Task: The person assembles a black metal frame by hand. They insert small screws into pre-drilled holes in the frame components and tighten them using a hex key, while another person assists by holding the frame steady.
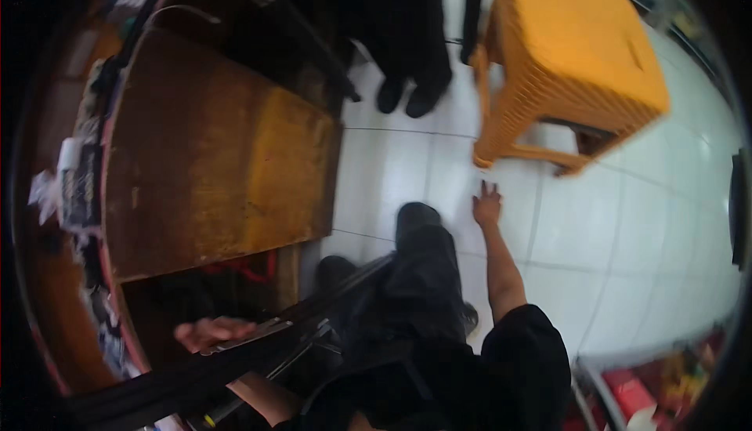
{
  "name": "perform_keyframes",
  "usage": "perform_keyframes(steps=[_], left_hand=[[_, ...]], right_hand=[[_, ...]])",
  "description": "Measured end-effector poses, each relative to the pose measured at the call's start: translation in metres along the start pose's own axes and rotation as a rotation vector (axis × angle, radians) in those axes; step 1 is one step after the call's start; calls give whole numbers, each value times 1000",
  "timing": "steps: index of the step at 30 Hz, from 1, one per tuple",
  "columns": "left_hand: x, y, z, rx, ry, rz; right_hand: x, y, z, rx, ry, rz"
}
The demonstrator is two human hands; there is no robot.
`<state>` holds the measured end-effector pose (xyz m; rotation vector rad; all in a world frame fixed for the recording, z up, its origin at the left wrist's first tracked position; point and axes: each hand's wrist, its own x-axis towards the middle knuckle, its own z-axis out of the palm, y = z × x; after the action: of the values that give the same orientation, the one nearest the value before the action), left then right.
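Observation:
My right hand (487, 205) reaches down and forward over the white tiled floor, its fingers spread and nothing seen in them. Its fingertips are just short of the near leg of a yellow plastic stool (580, 31). Lower left, my left hand (213, 334) is closed around a slim silver metal tool (270, 327), whose exact kind is blurred. A long black piece (149, 388) crosses in front of my left wrist and hides part of it.
A worn brown wooden panel (211, 149) stands on the left, beside a cluttered ledge (82, 188). Another person's dark shoes (423, 100) are on the floor ahead. My bent knee (417, 219) is in the middle. A bin with a red box (627, 392) sits lower right.

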<state>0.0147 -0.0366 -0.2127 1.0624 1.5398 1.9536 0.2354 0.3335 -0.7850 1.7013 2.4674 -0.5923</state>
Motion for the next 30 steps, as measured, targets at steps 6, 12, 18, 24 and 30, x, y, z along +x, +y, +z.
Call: perform_keyframes(steps=[6,12,18,24,30], left_hand=[[-7,-47,18,15,-45,-83],[-27,-53,26,12,217,-68],[-35,-68,30,-54,339,38],[-55,-100,23,-61,437,-30],[-84,-136,1,225,178,-276]], right_hand=[[56,-29,53,-29,41,-32],[32,-9,81,218,59,-185],[10,-13,91,281,192,-239],[-33,-125,13,1226,-186,-338],[-174,-230,-171,754,-879,-1245]])
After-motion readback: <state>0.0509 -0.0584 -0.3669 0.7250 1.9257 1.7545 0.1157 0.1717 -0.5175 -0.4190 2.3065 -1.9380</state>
